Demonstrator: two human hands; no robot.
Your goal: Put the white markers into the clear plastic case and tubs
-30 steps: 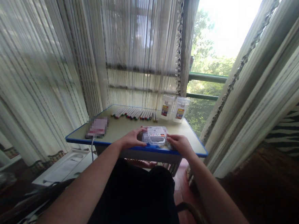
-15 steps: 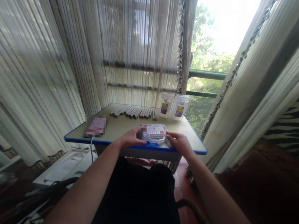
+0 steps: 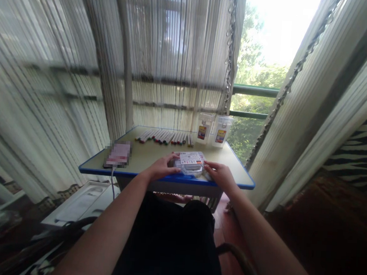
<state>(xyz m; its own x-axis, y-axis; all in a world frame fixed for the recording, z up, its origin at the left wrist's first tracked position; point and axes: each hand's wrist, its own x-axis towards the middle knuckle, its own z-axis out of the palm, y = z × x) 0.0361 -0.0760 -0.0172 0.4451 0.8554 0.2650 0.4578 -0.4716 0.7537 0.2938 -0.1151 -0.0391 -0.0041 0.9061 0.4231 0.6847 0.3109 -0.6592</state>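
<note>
A clear plastic case (image 3: 191, 164) with a printed label on its top lies near the front edge of the small table (image 3: 150, 162). My left hand (image 3: 161, 168) grips its left side, thumb low at the front and fingers behind. On the opposite side, my right hand (image 3: 219, 172) has its fingertips pressed to the case's right edge. Something blue shows just under the case's front. What is inside the case is too small to make out.
A row of markers (image 3: 164, 137) with coloured ends lies along the table's back. Two clear plastic containers (image 3: 203, 129) stand at the back right. At the left, a phone (image 3: 118, 154) has a white cable (image 3: 113, 183) hanging over the edge. Curtains (image 3: 175, 70) hang behind.
The curtains have shifted a little. Both hands and the case stay in nearly the same place.
</note>
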